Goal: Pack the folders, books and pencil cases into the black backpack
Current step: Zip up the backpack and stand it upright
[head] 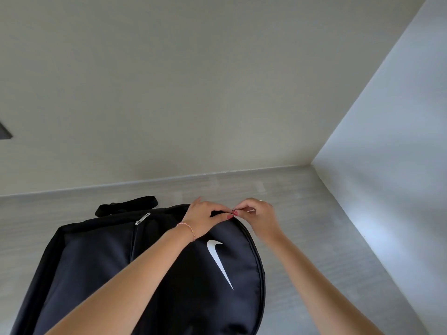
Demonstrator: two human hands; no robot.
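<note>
**Head view: both hands at the backpack's top edge**

We see the black backpack lying flat on the grey worktop, white swoosh up, silver zipper pull showing. Our left hand grips the top rim with curled fingers; our right hand pinches something small there, likely a zipper pull.

Plain room: grey floor, white walls.
</note>
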